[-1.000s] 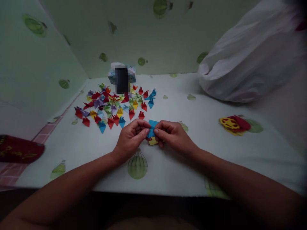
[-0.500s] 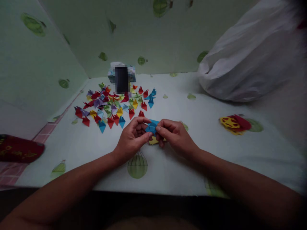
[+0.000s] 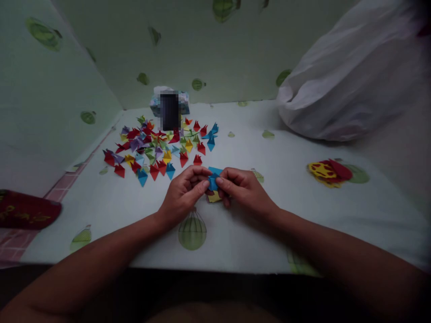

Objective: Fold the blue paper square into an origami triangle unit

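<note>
Between my two hands is a small piece of blue folded paper (image 3: 213, 181), pinched from both sides above the table. My left hand (image 3: 186, 189) is closed on its left side, thumb in front and fingers curled behind. On the right side, my right hand (image 3: 244, 188) grips it between thumb and bent fingers. Fingertips cover parts of the folds. Just below the blue paper lies a yellow paper stack (image 3: 214, 197), partly hidden by my fingers. Beyond my left hand spreads a group of small folded paper cranes (image 3: 161, 148) in red, blue, yellow, green and purple.
A tissue box (image 3: 184, 104) with a blurred dark object stands behind the cranes. A large white plastic bag (image 3: 330, 94) sits at the back right. Yellow and red cut-out pieces (image 3: 325, 172) lie on the right. A dark red item (image 3: 30, 210) is at the left edge.
Both thumbs have moved closer together on the blue paper, and less of its front face shows. The view has shifted slightly; the cranes and other items stay in place.
</note>
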A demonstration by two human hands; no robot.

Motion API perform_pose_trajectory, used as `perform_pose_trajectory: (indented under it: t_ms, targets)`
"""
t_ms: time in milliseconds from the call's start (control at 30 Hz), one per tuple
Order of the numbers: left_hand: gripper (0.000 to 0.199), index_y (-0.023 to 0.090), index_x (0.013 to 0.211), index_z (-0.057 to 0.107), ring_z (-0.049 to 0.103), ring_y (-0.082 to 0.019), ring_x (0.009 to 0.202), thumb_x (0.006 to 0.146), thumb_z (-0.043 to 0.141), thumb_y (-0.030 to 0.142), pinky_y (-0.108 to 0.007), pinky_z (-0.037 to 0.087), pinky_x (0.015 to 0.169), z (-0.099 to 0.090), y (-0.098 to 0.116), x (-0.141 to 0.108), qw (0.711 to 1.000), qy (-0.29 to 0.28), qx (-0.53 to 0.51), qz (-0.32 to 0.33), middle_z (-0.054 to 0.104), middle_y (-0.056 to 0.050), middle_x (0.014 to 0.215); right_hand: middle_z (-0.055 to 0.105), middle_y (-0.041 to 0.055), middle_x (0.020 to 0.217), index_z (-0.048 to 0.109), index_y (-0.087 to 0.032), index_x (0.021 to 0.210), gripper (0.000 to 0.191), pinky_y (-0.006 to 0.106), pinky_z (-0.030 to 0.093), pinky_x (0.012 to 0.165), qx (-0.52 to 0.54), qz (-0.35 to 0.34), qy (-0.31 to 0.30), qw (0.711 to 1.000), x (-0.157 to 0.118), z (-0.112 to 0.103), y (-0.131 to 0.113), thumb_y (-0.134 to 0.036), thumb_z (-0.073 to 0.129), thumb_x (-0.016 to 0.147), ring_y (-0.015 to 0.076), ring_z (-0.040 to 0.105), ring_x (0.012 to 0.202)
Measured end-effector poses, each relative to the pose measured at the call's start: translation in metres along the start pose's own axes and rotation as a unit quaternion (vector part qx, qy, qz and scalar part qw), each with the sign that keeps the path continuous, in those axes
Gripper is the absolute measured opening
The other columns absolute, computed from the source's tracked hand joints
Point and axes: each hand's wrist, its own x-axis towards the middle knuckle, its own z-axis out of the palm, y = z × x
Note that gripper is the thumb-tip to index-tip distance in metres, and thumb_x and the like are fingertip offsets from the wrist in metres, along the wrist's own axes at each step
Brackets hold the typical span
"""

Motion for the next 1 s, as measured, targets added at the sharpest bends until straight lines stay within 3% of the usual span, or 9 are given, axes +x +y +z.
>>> perform_pose_trajectory:
  t_ms: [233, 667, 1000]
  targets:
    - [0.019, 0.017, 0.097, 0.063, 0.066, -0.013, 0.082, 0.079, 0.071, 0.016, -0.024, 0.057, 0.075, -0.0009, 0.0006, 0.0018, 0.997, 0.04, 0.066, 0.025, 0.068, -0.003, 0.091, 0.055, -0.0046, 0.053, 0.05, -0.019, 0.065, 0.036, 0.023, 0.037, 0.048, 0.005, 0.014, -0.038, 0.999, 0.0023, -0.0015, -0.0007, -0.042, 0.061, 0.09, 0.0069, 0.047, 0.044]
    - [0.014, 0.018, 0.089, 0.06, 0.062, -0.01, 0.07, 0.081, 0.071, 0.017, -0.021, 0.054, 0.067, -0.0006, 0.004, 0.0013, 0.999, 0.041, 0.012, 0.017, 0.062, 0.001, 0.08, 0.056, -0.0043, 0.054, 0.053, -0.018, 0.067, 0.034, 0.023, 0.038, 0.049, 0.01, 0.015, -0.047, 0.999, 0.0017, -0.0013, -0.0022, -0.042, 0.062, 0.09, 0.0076, 0.048, 0.046]
    - [0.019, 0.018, 0.097, 0.062, 0.064, -0.012, 0.081, 0.08, 0.07, 0.015, -0.024, 0.054, 0.076, -0.0002, -0.0006, 0.0001, 0.996, 0.032, 0.074, 0.039, 0.065, -0.002, 0.089, 0.054, -0.0044, 0.051, 0.051, -0.019, 0.064, 0.04, 0.023, 0.036, 0.047, 0.011, 0.027, -0.056, 0.998, 0.0027, -0.001, 0.0004, -0.048, 0.063, 0.089, 0.0079, 0.046, 0.045]
